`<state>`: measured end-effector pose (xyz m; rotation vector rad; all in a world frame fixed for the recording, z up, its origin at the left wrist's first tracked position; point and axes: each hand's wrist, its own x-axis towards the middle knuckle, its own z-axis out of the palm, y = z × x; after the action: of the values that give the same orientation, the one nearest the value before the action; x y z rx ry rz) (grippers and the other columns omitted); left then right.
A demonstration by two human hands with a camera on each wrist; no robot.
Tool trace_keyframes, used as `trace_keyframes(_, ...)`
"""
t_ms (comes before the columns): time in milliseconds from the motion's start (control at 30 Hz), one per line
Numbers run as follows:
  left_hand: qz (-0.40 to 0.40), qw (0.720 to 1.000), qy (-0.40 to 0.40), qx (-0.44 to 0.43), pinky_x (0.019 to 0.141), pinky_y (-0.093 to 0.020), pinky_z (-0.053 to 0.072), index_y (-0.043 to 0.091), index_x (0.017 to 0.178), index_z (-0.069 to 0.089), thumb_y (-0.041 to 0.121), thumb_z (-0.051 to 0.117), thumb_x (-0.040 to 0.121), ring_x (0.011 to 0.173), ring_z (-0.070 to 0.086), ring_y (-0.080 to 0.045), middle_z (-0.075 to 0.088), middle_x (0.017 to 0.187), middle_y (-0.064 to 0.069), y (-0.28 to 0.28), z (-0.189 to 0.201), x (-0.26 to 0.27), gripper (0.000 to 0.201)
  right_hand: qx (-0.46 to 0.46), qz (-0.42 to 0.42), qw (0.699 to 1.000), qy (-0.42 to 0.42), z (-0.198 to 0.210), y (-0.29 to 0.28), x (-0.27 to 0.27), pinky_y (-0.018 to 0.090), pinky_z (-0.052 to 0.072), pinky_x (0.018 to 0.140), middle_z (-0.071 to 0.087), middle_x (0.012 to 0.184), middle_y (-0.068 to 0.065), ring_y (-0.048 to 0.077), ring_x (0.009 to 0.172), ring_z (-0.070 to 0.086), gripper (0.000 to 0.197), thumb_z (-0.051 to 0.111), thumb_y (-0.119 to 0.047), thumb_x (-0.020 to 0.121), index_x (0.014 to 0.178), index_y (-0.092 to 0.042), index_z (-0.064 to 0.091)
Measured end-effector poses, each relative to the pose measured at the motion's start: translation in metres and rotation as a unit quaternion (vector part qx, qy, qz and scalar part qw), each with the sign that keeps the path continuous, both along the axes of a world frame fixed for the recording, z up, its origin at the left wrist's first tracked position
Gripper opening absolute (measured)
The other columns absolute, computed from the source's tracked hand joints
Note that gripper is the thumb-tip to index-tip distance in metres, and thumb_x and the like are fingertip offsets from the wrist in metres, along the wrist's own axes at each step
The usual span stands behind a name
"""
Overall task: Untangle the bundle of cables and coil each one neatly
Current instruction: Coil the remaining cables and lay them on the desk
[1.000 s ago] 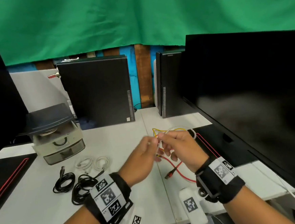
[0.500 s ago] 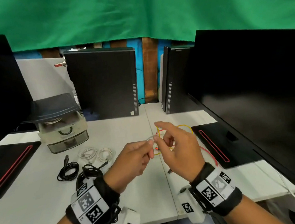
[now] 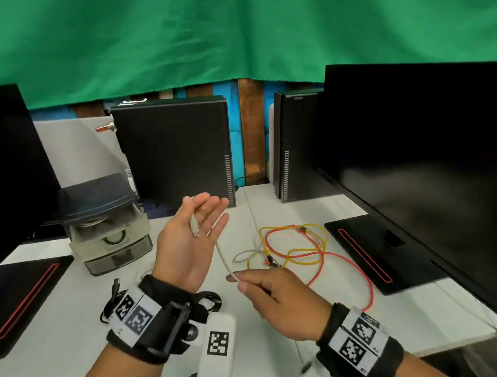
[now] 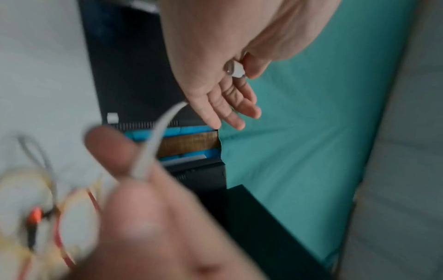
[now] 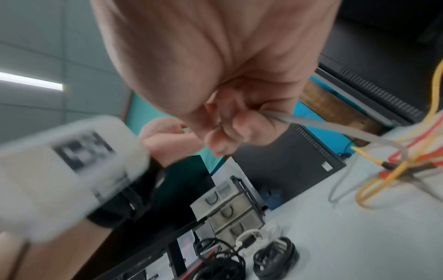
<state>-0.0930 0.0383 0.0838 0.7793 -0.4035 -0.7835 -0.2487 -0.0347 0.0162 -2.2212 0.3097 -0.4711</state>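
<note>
My left hand is raised palm up, fingers straight. Its thumb pins the white cable's plug against the palm; the left wrist view shows the plug tucked under the thumb. The white cable runs from between the left fingers down to my right hand, which pinches it between thumb and forefinger. Past the right hand the cable loops on the table into a loose tangle of a yellow cable and a red cable.
Coiled black cables and a white coil lie at the front left, mostly hidden behind my left wrist in the head view. A small drawer unit stands left. Two PC towers stand behind, a monitor and its base at the right.
Both hands were pinching together at the tangle. The left hand has since lifted and turned palm up with the plug, the right drew back along the white cable, and the yellow and red cables lie on the table.
</note>
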Motion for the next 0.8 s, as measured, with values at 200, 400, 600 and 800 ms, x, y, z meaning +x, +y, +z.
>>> trace_keyframes(200,0.072,0.919,-0.368,0.125,0.076,-0.024,0.055,0.015,0.104,0.071,0.023,0.042,0.107,0.076,0.069,-0.016,0.069,0.076,-0.007,-0.003,-0.037,-0.008,0.030,-0.075,-0.016,0.997,-0.032,0.032,-0.016,-0.017,0.034,0.048,0.064,0.055,0.065,-0.010,0.009,0.064,0.052,0.022,0.056,-0.030,0.100,0.085,-0.020,0.067)
trace_keyframes(400,-0.040,0.803,-0.572,0.165,0.063,-0.020,0.047,0.018,0.062,0.066,0.051,0.052,0.098,0.057,0.060,-0.006,0.065,0.060,0.003,0.018,-0.070,-0.028,0.050,-0.058,-0.105,0.992,-0.043,0.037,-0.037,-0.027,0.035,0.053,0.063,0.066,0.068,-0.009,0.009,0.062,0.061,0.010,0.071,-0.031,0.087,0.079,-0.025,0.072)
trace_keyframes(600,-0.054,0.797,-0.570,0.191,0.055,-0.019,0.036,0.018,0.070,0.073,0.037,0.061,0.097,0.046,0.042,0.003,0.046,0.047,0.017,0.026,-0.042,-0.005,0.035,-0.217,-0.168,0.957,0.091,0.066,-0.066,-0.035,0.022,0.041,0.062,0.061,0.065,-0.010,0.005,0.062,0.054,0.015,0.069,-0.038,0.090,0.077,-0.031,0.067)
trace_keyframes(800,0.056,0.826,-0.521,0.208,0.047,-0.023,0.030,0.024,0.068,0.071,0.035,0.058,0.096,0.046,0.034,-0.008,0.038,0.049,0.009,0.043,-0.010,0.037,0.033,-0.328,-0.351,0.860,0.172,0.129,-0.146,-0.029,0.030,0.044,0.065,0.063,0.077,-0.003,0.025,0.076,0.062,0.033,0.060,-0.051,0.093,0.072,-0.026,0.067)
